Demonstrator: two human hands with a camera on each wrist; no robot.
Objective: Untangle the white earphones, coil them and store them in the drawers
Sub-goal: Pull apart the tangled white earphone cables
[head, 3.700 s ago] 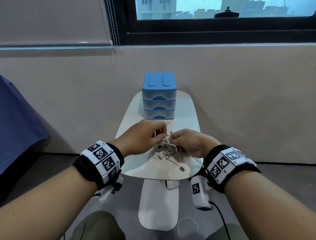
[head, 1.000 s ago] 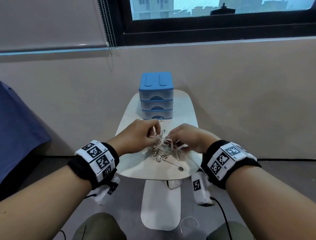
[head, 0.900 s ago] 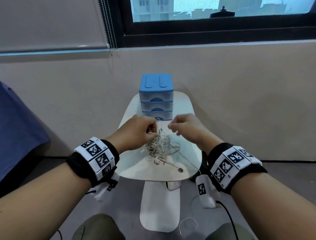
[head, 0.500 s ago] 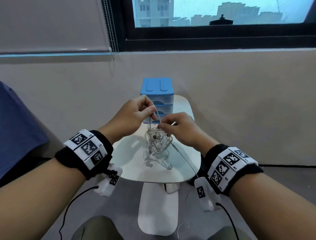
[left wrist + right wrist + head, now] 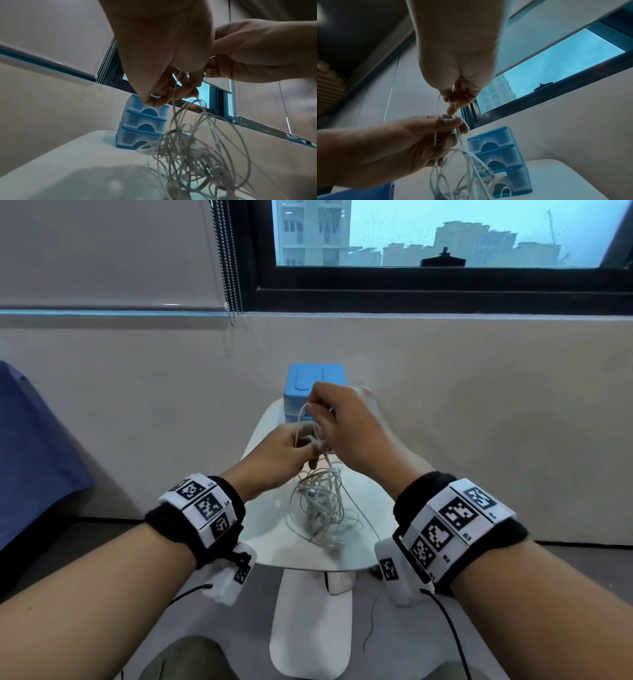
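Right hand hides drawers.

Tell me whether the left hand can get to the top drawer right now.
Probably not yet: the left hand pinches the tangled earphones, as does the right hand. The drawers stand shut just beyond, with nothing between.

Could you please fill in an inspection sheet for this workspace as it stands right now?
Surface: small white table, rounded edges.
Job's things: white earphones, tangled, lifted, lower loops at the table; blue drawers at the far end, all three closed.
Clutter: nothing seen.
Hands: left hand pinches the cords; right hand pinches a strand higher up.
Cables: black leads from the wrist cameras.
Surroundings: window, bead chain, beige wall.
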